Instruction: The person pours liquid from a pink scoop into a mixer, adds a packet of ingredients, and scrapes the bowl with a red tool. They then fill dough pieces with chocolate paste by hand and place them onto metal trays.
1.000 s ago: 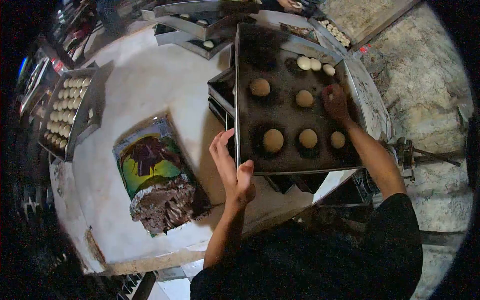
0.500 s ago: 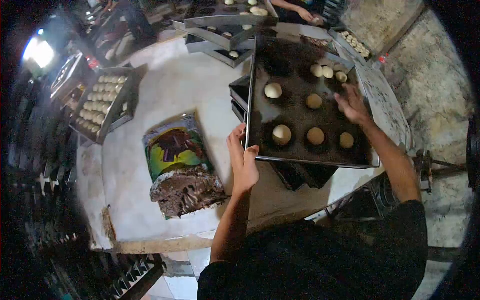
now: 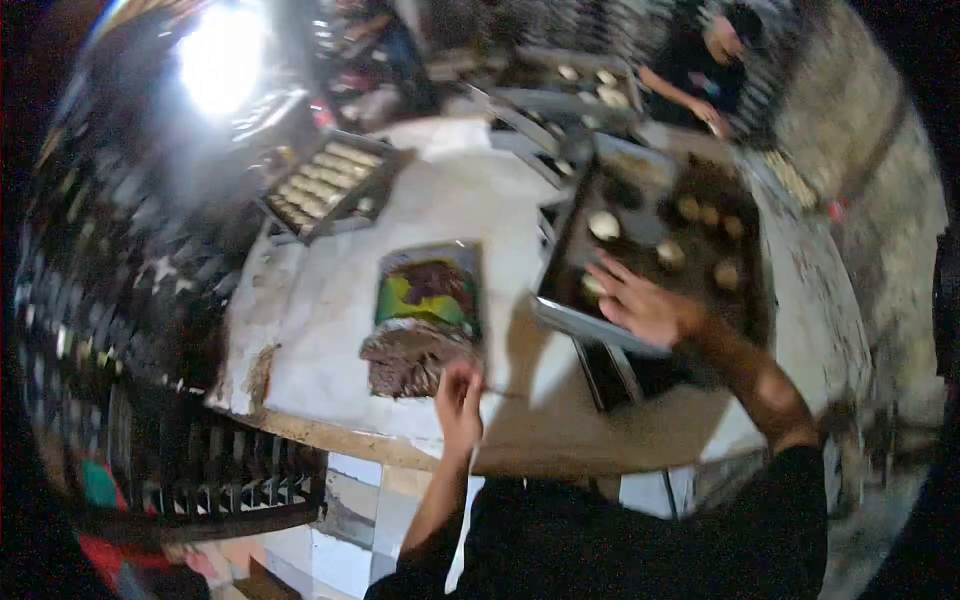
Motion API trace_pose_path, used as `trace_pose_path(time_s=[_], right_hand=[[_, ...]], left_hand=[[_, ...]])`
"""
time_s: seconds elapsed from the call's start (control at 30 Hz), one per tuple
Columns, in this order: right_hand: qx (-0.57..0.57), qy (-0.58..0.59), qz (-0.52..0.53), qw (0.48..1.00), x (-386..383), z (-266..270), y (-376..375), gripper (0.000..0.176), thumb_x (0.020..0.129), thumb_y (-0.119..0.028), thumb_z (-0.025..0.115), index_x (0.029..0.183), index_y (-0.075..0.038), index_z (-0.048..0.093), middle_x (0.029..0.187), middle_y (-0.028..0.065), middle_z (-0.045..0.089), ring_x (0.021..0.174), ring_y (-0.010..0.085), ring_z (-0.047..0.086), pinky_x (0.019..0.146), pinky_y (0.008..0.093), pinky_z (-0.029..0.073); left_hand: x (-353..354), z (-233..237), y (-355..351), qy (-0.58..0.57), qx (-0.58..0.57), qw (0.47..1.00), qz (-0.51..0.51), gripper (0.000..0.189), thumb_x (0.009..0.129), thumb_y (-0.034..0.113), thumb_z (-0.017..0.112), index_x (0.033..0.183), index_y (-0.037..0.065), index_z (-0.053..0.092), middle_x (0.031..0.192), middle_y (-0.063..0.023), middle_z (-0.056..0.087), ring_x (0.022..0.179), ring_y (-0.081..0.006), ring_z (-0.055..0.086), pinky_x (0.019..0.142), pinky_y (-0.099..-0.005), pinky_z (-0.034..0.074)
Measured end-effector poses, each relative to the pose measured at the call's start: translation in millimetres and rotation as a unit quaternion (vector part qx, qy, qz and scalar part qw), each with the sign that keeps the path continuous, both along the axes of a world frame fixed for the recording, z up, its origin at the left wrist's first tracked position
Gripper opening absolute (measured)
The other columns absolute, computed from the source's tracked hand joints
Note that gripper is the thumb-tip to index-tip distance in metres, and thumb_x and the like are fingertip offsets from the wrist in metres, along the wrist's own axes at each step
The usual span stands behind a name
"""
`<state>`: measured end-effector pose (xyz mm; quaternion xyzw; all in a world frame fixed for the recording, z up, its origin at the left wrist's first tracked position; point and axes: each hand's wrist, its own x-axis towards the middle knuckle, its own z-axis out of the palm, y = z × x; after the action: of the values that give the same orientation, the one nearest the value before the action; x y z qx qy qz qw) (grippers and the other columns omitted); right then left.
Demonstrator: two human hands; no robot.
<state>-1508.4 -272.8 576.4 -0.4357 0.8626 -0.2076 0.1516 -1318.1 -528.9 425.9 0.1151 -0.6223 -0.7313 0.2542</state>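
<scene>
My left hand (image 3: 460,405) is closed just off the lower right corner of an opened bag of chocolate filling (image 3: 428,290). A thin dark stick (image 3: 505,393) pokes out to the right from its fingers. Dark brown paste (image 3: 405,362) bulges from the bag's near end. Over the near left corner of a dark metal baking tray (image 3: 590,325), my right hand (image 3: 640,308) has its fingers stretched out. Its fingertips are right at a pale dough ball (image 3: 592,287), partly hiding it. Another dough ball (image 3: 603,226) lies farther back, and several more are spread across the tray.
More trays (image 3: 612,385) are stacked beneath this one. A tray of dough pieces in rows (image 3: 330,185) stands at the table's far left. Other trays (image 3: 560,95) are at the back, where a person (image 3: 705,75) handles something. The pale tabletop (image 3: 300,340) ends at a worn front edge.
My left hand has let go of the tray's edge and moved beside the chocolate bag. My right hand has come from the tray's far right to its near left dough ball. The view has shifted.
</scene>
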Motion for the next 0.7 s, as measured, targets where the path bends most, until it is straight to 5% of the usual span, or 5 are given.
trace_pose_path(time_s=[0.07, 0.2, 0.43, 0.6, 0.7], right_hand=[[-0.006, 0.26, -0.019, 0.965, 26.9, 32.7, -10.5, 0.076, 0.095, -0.058, 0.033, 0.149, -0.005, 0.02, 0.152, 0.0251, 0.018, 0.139, 0.0421, 0.023, 0.113, 0.0467, 0.021], [-0.219, 0.14, 0.072, 0.963, 124.3, 97.7, -50.4, 0.075, 0.09, -0.06, 0.045, 0.133, 0.001, 0.047, 0.142, 0.025, 0.036, 0.126, 0.0397, 0.044, 0.106, 0.0457, 0.034], [-0.318, 0.142, 0.314, 0.883, 266.0, 79.1, -150.5, 0.038, 0.073, -0.018, 0.074, 0.106, -0.003, 0.065, 0.106, 0.0152, 0.062, 0.094, 0.0308, 0.063, 0.082, 0.0367, 0.052], [-0.318, -0.078, 0.432, 0.84, 431.8, 29.8, -230.8, 0.03, 0.075, -0.018, 0.067, 0.099, 0.001, 0.066, 0.099, 0.0156, 0.064, 0.082, 0.023, 0.064, 0.077, 0.0321, 0.051], [-0.175, -0.412, 0.451, 0.772, 547.6, -69.6, -296.7, 0.029, 0.089, -0.02, 0.056, 0.102, 0.004, 0.061, 0.095, 0.0121, 0.061, 0.08, 0.0179, 0.062, 0.073, 0.0319, 0.051]], left_hand=[[68.6, -48.5, -15.0, -0.043, -0.13, 0.976, 0.167, 0.018, 0.089, 0.006, 0.06, 0.104, 0.0, 0.054, 0.086, -0.0021, 0.054, 0.08, -0.0117, 0.051, 0.073, -0.0267, 0.044], [214.1, -109.2, -18.2, -0.155, -0.094, 0.897, 0.402, 0.011, 0.086, 0.006, 0.06, 0.095, 0.001, 0.054, 0.078, -0.0016, 0.054, 0.07, -0.0112, 0.05, 0.065, -0.0274, 0.044], [493.8, -403.6, 62.4, -0.65, -0.035, 0.684, 0.328, 0.035, 0.078, 0.039, 0.065, 0.083, 0.005, 0.069, 0.083, -0.0133, 0.07, 0.076, -0.0302, 0.066, 0.069, -0.0408, 0.051], [641.3, -412.9, 163.0, -0.726, -0.045, 0.672, 0.139, 0.045, 0.072, 0.049, 0.068, 0.082, 0.005, 0.069, 0.085, -0.0161, 0.07, 0.087, -0.0335, 0.067, 0.077, -0.043, 0.052], [729.1, -424.4, 201.7, -0.598, 0.205, 0.634, 0.446, 0.053, 0.075, 0.057, 0.06, 0.081, 0.005, 0.069, 0.088, -0.0175, 0.069, 0.087, -0.0336, 0.066, 0.075, -0.0451, 0.051]])
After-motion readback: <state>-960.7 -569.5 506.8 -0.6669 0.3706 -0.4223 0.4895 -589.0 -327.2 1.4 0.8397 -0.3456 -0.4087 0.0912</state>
